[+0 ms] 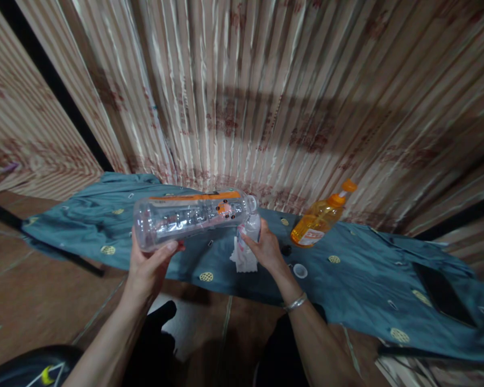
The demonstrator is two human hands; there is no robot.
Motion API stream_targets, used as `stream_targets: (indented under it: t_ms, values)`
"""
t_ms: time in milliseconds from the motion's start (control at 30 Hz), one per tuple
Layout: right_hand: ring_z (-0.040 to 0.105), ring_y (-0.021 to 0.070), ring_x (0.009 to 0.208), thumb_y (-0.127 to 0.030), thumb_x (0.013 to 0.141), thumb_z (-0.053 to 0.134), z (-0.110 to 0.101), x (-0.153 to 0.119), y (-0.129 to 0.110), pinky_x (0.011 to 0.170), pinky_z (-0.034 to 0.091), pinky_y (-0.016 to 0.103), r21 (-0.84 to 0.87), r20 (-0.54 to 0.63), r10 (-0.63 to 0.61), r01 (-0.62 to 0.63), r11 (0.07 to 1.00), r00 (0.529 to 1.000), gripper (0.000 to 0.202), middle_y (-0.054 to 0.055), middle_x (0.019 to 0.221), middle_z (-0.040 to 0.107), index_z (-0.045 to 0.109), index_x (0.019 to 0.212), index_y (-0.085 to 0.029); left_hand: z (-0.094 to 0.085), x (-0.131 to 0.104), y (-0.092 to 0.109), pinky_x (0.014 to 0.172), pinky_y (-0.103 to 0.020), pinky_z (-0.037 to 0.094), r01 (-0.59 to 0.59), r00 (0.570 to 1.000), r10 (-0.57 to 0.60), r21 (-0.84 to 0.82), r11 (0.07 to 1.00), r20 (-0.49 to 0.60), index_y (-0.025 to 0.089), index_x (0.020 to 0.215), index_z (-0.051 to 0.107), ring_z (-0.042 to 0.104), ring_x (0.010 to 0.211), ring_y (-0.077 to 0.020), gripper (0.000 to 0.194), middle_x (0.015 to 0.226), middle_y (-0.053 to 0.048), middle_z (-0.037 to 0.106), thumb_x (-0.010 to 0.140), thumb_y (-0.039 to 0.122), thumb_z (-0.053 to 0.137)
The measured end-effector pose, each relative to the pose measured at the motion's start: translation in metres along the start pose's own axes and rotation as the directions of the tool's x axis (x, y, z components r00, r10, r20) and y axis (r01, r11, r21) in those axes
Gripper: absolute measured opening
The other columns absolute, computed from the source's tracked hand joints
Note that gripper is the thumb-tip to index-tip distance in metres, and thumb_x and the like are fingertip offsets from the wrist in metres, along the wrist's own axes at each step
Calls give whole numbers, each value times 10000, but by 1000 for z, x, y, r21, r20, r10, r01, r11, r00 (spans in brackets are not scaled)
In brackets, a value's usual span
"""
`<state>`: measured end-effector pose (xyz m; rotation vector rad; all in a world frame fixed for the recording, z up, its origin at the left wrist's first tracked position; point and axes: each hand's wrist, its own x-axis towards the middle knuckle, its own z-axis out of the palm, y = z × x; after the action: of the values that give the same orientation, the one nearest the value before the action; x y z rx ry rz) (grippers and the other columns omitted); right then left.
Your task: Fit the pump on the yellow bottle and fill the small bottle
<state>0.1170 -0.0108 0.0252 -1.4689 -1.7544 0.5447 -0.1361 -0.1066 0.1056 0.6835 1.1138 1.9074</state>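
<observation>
My left hand grips a large clear plastic bottle with an orange label near its base. The bottle lies almost level, its mouth pointing right. Closed around a small clear bottle is my right hand, which wears a bracelet on the wrist. The big bottle's mouth is right at the top of the small one; whether they touch I cannot tell. A crumpled white wrapper or tissue shows just below the small bottle. To the right lie a small black cap and a round whitish lid.
A pump bottle of orange liquid stands at the right on the teal cloth covering the table. A dark phone lies near the right end. Behind hangs a pleated curtain, with black metal poles at the sides.
</observation>
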Motion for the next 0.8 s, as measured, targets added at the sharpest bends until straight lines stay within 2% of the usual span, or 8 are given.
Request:
stream_targets:
  t_ms: [467,800]
  values:
    - [813,367,1202,-365,936,792,-1,0,-2,1036,649,485,-2,-7,23,-23,1000,1000,592,151,1249,831,594,1462,-179,0,1,-3,631,-283,606,-3,1000,3,-40,999,10,312,1463,658,731,669,-162,1141,1038,-28,830,410,259,1094]
    - [816,360,1188,-349,925,807,0,1,0,1026,650,474,8,-2,26,-26,1000,1000,598,139,1235,834,597,1464,-196,0,3,4,606,-239,623,10,999,-9,-30,1000,47,258,1279,714,734,635,-154,924,841,20,803,427,229,1069]
